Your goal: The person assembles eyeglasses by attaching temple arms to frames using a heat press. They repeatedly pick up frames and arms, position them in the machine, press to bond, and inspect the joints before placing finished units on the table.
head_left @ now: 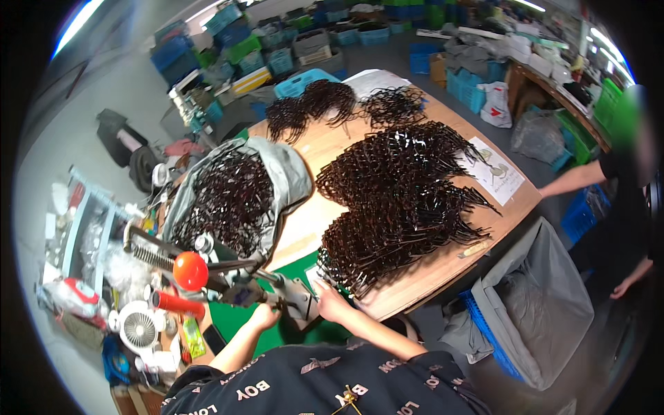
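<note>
In front of me stands a hand-lever press with a red ball knob [190, 270] and a grey metal base [299, 303] on a green mat [232, 324]. My left hand [265, 316] is at the left side of the base, fingers closed; anything in them is too small to make out. My right hand [332, 304] is at the base's right side, its fingers bent together beside a small pale piece [313, 274]; what they grip is hidden. Close to it, a large heap of thin, glossy dark-brown curved pieces [387, 207] covers much of the wooden table [304, 225].
Left of the heap, a grey cloth-lined container [294, 169] holds more dark pieces. Smaller bundles [325, 99] and a printed sheet [496, 173] lie on the table. A grey-lined bin [546, 297] stands right, near another person's arm [577, 178]. A white fan [140, 329] sits left.
</note>
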The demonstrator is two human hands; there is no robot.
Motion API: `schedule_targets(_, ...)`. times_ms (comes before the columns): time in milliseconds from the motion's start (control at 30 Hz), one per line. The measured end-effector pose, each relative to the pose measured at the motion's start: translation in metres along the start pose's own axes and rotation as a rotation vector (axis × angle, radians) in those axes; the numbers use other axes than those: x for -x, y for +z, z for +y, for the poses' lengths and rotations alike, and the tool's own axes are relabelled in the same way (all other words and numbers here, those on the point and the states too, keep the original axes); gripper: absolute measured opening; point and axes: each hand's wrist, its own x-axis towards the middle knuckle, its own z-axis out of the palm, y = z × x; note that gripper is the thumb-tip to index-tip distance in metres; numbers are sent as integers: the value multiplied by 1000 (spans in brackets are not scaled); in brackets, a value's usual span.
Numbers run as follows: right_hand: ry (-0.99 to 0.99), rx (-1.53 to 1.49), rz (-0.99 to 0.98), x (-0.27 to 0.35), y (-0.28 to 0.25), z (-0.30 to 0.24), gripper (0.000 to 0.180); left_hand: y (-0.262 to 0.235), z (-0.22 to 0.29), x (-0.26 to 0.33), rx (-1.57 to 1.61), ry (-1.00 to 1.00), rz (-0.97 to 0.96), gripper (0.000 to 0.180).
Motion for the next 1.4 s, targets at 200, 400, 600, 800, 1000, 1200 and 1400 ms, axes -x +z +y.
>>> schedule_targets(200, -38, 118, 218, -5, 1, 26, 57, -1, 8, -23, 74, 191, 125, 25)
schedule_targets(400, -351, 392, 334, -5, 11, 53, 46, 35, -19, 15, 297, 519, 499, 34)
schedule_targets(600, -315, 545, 284, -5, 6, 39, 47, 40, -50, 85, 424, 421, 492, 29)
schedule_targets(800, -244, 574, 292, -8, 1, 39, 51, 48, -80, 101, 308, 469, 491, 23)
schedule_targets(1000, -209, 560, 295, -9, 11, 38, 45, 25, -110, 78, 137, 534, 442, 20)
schedule_targets(1200, -186, 484, 218, -1, 14, 20, 33, -52, -137, -19, -205, 379, 950, 19)
schedule_targets(1400, -244, 492, 137, 16, 30, 21, 36, -75, -177, -77, -525, 401, 846, 12)
